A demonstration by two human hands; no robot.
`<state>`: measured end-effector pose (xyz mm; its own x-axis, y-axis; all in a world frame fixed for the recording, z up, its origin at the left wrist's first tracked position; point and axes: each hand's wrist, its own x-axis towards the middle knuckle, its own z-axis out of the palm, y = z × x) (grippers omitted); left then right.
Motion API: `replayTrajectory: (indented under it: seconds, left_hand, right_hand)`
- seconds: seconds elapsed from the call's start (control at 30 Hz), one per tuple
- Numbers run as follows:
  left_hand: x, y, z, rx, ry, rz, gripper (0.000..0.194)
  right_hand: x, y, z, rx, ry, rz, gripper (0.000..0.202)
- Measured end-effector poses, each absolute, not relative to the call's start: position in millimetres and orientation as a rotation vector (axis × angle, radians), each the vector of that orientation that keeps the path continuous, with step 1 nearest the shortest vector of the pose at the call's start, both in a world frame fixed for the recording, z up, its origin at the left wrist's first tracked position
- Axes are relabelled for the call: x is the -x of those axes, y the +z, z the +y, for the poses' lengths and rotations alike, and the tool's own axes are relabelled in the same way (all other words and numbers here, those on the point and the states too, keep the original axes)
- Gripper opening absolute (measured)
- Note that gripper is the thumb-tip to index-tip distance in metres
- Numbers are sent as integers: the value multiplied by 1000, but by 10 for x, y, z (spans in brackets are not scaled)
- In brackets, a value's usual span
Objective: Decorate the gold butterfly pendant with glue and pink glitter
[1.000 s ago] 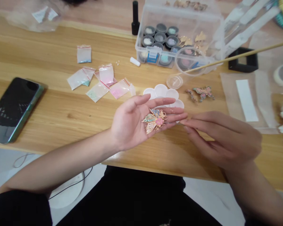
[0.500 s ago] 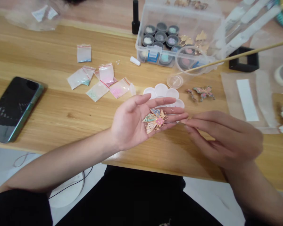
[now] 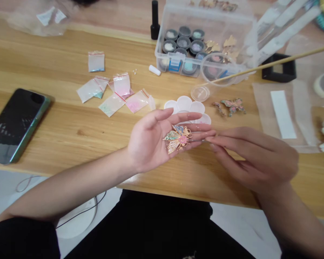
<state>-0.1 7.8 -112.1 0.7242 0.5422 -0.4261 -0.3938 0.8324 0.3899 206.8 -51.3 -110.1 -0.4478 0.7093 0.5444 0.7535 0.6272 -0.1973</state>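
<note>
"In the head view, where's the ornament (image 3: 177, 139)?"

"Lying on the left hand (image 3: 156, 140), palm up and spread wide."

"And the right hand (image 3: 256, 158)?"

"Narrow, fingertips pinched together by the left fingertips. I can't tell what's between them."

"What's around?"

"The palette (image 3: 184, 103) just beyond the left hand, the butterfly (image 3: 234, 106) to its right, and the open box (image 3: 205, 68) farther back."

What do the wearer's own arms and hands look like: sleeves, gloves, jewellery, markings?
Left hand and right hand are both ungloved, five-fingered human hands. No rings, watch, bracelets or markings that I can make out. Left sleeve is plain black, loose, ending near the elbow. Right sleeve is only a dark sliver at the bottom edge. No cables attached.
</note>
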Motion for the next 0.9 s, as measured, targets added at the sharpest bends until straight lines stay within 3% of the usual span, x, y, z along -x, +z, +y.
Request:
replayTrajectory:
  seconds: [0.4, 0.63, 0.9]
  left_hand:
    - [-4, -1100, 78, -263, 498, 603, 56]
    - [1, -1124, 85, -240, 484, 616, 39]
    - [2, -1143, 95, -243, 488, 577, 40]
  right_hand:
    - [-2078, -1095, -530, 1132, -106, -2289, 17]
    - [-2067, -1104, -542, 1136, -99, -2286, 15]
    - [-2079, -1077, -539, 1143, -115, -2245, 16]
